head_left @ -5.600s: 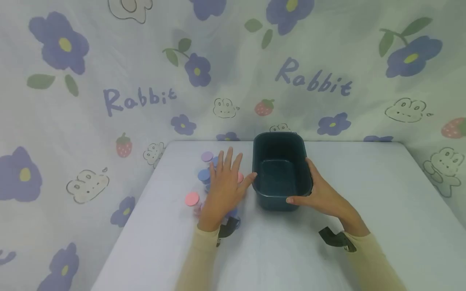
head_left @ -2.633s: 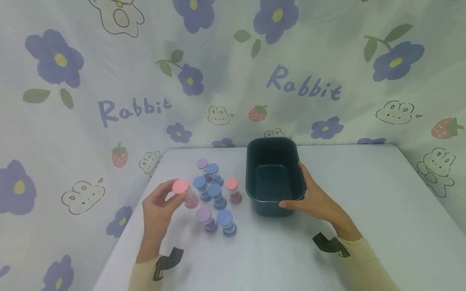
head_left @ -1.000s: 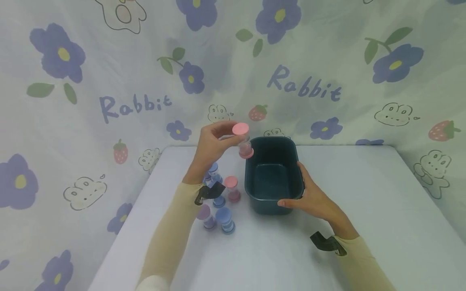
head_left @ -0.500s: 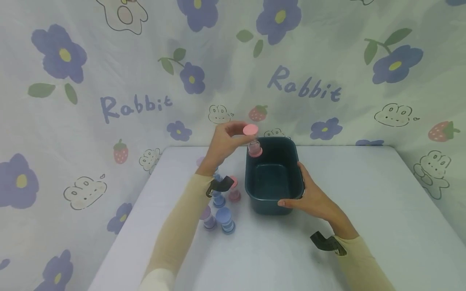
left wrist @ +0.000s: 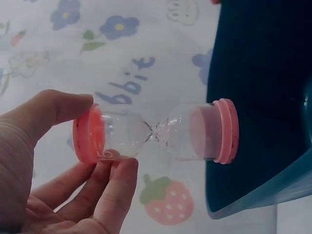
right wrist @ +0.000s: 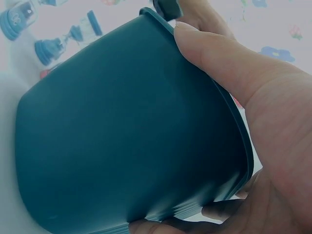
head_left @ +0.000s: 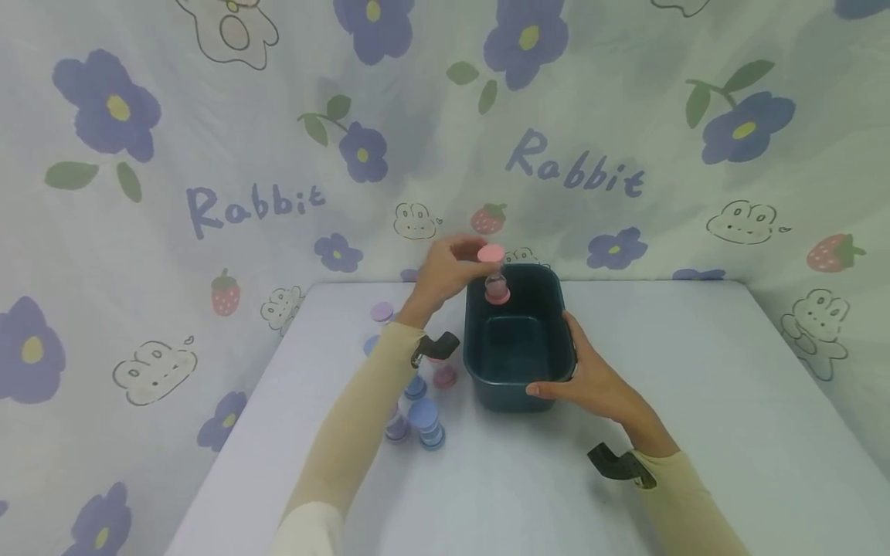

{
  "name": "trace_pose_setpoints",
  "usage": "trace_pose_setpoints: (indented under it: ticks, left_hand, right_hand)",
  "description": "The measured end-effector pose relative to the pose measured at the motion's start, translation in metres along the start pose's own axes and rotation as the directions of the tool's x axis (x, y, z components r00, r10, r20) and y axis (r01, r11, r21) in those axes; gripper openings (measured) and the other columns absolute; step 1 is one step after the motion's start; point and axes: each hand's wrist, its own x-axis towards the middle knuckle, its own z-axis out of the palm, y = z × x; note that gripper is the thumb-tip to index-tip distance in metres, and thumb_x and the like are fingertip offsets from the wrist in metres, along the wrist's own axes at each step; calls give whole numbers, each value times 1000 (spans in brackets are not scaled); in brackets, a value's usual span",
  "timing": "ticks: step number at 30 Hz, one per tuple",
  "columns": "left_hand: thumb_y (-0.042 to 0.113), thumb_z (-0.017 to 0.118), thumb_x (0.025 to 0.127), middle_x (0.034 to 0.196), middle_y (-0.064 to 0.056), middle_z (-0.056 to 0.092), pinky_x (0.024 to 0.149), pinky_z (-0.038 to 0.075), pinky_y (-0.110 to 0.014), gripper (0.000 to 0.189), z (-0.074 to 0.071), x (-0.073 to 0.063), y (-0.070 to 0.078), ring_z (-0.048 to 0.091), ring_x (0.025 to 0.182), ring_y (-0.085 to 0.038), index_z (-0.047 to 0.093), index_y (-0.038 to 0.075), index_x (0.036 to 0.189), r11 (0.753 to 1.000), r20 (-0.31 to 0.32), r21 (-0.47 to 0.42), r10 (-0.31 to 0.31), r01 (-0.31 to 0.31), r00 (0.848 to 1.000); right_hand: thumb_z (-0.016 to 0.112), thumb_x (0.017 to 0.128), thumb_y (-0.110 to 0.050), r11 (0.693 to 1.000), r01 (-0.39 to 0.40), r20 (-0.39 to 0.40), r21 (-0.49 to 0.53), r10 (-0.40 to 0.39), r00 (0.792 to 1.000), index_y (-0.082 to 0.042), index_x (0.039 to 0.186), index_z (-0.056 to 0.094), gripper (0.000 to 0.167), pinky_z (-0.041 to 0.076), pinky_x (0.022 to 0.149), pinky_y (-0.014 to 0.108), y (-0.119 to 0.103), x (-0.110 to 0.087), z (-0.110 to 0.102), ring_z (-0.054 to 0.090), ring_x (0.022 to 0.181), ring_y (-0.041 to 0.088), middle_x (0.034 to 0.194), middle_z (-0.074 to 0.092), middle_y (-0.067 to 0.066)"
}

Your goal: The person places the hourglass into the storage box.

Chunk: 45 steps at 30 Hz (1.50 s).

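Observation:
My left hand [head_left: 452, 274] pinches a pink-capped hourglass [head_left: 497, 286] by its upper cap, over the back left of a dark teal bin [head_left: 518, 394]. In the left wrist view the thumb and fingers hold one pink cap of the hourglass [left wrist: 156, 131], with pinkish sand at the other end. My right hand [head_left: 601, 386] grips the bin's near right corner, thumb over the front rim and fingers along the right wall. In the right wrist view those fingers lie against the wall of the bin [right wrist: 112, 126]. The visible part of its inside holds nothing.
Left of the bin stand several more hourglasses: a blue one [head_left: 427, 425] in front, a pink one [head_left: 443, 377], and a purple one [head_left: 382, 311] at the back. My left forearm partly hides them. A patterned cloth [head_left: 417, 154] hangs behind the white table [head_left: 528, 486].
The left hand took the pink hourglass from the left of the group, lifted it and carried it right, lately from the bin's left rim to over its inside. The right hand stays on the bin.

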Motion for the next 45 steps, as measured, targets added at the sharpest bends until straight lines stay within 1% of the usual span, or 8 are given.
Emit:
trace_pose_setpoints:
  ticks: [4, 6, 14, 17, 22, 29, 38, 45]
  left_hand:
    - [29, 87, 83, 125, -7, 74, 101, 58, -42, 47, 3, 3, -2, 67, 116, -21, 72, 13, 125, 996, 27, 74, -45, 43, 999]
    - [29, 86, 83, 125, -7, 73, 101, 58, -43, 47, 5, 4, -4, 68, 116, -22, 72, 13, 124, 993, 41, 103, -56, 52, 998]
    - [26, 87, 82, 114, -8, 76, 97, 60, -42, 36, 11, 11, -16, 69, 106, -24, 75, 11, 113, 985, 101, 170, -54, 36, 993]
    - [26, 86, 82, 113, -8, 76, 96, 61, -42, 36, 14, 12, -21, 70, 104, -25, 75, 11, 113, 978, 117, 202, -68, 44, 991]
    - [27, 86, 82, 113, -10, 76, 94, 61, -43, 40, 17, 13, -28, 70, 103, -26, 74, 8, 115, 957, 123, 282, -107, 69, 987]
    - [23, 84, 83, 112, -13, 76, 92, 62, -41, 37, 21, 14, -30, 71, 102, -27, 73, 4, 114, 916, 146, 399, -101, 35, 984]
    - [23, 83, 82, 111, -11, 74, 89, 62, -39, 38, 25, 16, -29, 68, 98, -25, 73, 6, 115, 874, 170, 485, -117, 20, 978]
    - [21, 83, 83, 102, -8, 73, 78, 61, -34, 34, 25, 17, -28, 67, 89, -23, 73, 6, 112, 857, 207, 515, -124, 0, 970]
  right_hand:
    - [90, 76, -46, 1000, 8, -2, 13, -8, 1000, -22, 166, -5, 133, 37, 113, 74, 0, 1, 0, 26, 153, 47, 173, 13, 16]
    - [90, 76, -45, 1000, 15, -3, 16, -15, 1000, -21, 166, -4, 133, 38, 113, 74, 1, 1, 1, 27, 153, 47, 173, 14, 16]
    - [90, 76, -46, 1000, 21, -7, 15, -21, 1000, -20, 166, -4, 132, 38, 113, 74, 1, 1, 1, 29, 152, 47, 173, 15, 17]
    - [89, 76, -47, 1000, 22, -10, 8, -22, 1000, -20, 166, -3, 132, 39, 113, 74, 1, 0, 2, 29, 152, 47, 173, 15, 17]
    - [89, 75, -50, 1000, 1, -17, -18, -2, 1000, -21, 166, -4, 133, 38, 113, 73, 1, 0, 2, 29, 153, 47, 173, 14, 17]
    - [89, 76, -50, 1000, 5, -15, -12, -5, 1000, -21, 166, -4, 133, 37, 114, 73, 1, -1, 1, 28, 153, 46, 174, 13, 16]
    - [88, 76, -49, 1000, 18, -14, -21, -19, 1000, -21, 166, -4, 132, 39, 113, 72, 0, -2, 0, 30, 152, 47, 173, 15, 17]
    - [88, 76, -49, 999, 25, -10, -20, -25, 1000, -20, 166, -5, 133, 39, 113, 72, 2, -1, 0, 31, 152, 47, 173, 15, 18]
